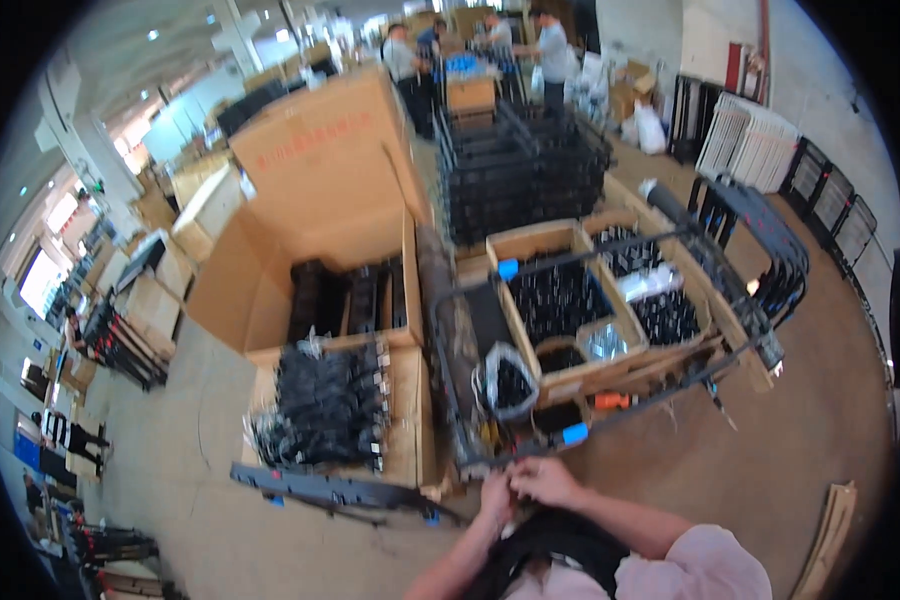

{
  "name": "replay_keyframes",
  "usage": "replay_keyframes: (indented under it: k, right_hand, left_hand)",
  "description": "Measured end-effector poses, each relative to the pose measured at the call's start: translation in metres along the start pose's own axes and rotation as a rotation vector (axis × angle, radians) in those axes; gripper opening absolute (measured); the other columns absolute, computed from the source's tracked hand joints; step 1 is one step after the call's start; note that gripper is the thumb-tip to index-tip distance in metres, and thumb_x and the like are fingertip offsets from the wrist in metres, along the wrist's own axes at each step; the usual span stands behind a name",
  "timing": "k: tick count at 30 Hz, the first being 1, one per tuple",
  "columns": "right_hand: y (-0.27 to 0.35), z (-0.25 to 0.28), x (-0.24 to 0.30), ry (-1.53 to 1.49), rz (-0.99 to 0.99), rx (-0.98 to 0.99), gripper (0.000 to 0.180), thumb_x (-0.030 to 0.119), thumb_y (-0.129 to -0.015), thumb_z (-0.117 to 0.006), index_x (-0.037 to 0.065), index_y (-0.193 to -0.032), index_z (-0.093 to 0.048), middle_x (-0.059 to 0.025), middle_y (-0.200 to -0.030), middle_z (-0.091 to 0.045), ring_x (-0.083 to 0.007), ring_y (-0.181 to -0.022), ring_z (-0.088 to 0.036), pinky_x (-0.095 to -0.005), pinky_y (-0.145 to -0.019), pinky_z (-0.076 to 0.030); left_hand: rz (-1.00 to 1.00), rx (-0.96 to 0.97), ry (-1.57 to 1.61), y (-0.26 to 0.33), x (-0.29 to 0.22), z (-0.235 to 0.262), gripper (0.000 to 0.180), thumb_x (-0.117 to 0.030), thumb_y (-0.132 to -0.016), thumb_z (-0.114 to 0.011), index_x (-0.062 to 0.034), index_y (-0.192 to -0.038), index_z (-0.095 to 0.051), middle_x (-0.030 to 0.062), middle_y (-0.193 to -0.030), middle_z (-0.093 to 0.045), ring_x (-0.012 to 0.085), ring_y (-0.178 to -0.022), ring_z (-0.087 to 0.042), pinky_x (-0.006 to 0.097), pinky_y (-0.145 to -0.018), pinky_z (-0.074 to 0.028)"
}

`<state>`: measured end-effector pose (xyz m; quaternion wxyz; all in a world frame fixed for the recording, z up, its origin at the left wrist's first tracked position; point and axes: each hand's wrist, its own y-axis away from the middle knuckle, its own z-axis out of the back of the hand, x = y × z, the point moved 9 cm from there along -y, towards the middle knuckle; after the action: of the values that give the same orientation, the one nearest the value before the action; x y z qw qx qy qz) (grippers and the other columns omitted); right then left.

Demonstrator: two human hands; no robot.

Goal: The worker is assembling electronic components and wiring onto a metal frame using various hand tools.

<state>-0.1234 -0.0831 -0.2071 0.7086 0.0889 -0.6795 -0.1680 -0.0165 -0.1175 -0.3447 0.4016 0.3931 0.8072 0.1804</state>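
My left hand (495, 497) and my right hand (547, 482) meet close to my body, fingertips pinched together. Whatever lies between the fingers is too small or hidden to name. Just beyond them runs the near bar of a black metal frame (448, 385), which lies across the workbench and carries blue wraps, one of them a blue sleeve (575, 434) close to my right hand. Inside the frame are a clear plastic bag of black parts (510, 383) and an orange-handled tool (613, 400).
Divided wooden trays (560, 228) of small black parts sit beyond the frame. To the left, a pile of black cables (330, 400) lies before a large open cardboard box (315, 170). Black frames (520, 165) are stacked behind; several people work at the back.
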Motion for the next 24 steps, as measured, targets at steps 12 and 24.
replay_keyframes:
  k: [12,24]
  right_hand:
    - [-0.006,0.051,-0.109,-0.469,-0.356,-0.292,0.024,0.021,-0.094,-0.076,0.003,-0.109,-0.071,-0.0007,-0.081,-0.065,-0.0097,-0.067,-0.057,-0.0244,-0.056,-0.041]
    - [-0.036,-0.004,-0.100,-0.725,-0.340,-0.051,0.013,0.019,-0.098,-0.072,0.006,-0.097,-0.071,-0.0009,-0.083,-0.065,-0.0111,-0.069,-0.056,-0.0267,-0.060,-0.043]
  left_hand:
    - [0.029,-0.120,-0.192,0.029,-0.027,-0.026,0.019,-0.024,-0.102,-0.069,-0.0075,-0.104,-0.061,0.0016,-0.087,-0.065,0.0142,-0.074,-0.065,0.031,-0.065,-0.055]
    - [0.074,-0.133,-0.252,0.028,-0.023,-0.016,0.026,-0.027,-0.104,-0.065,-0.0051,-0.117,-0.059,0.0047,-0.092,-0.070,0.0152,-0.076,-0.066,0.031,-0.067,-0.056]
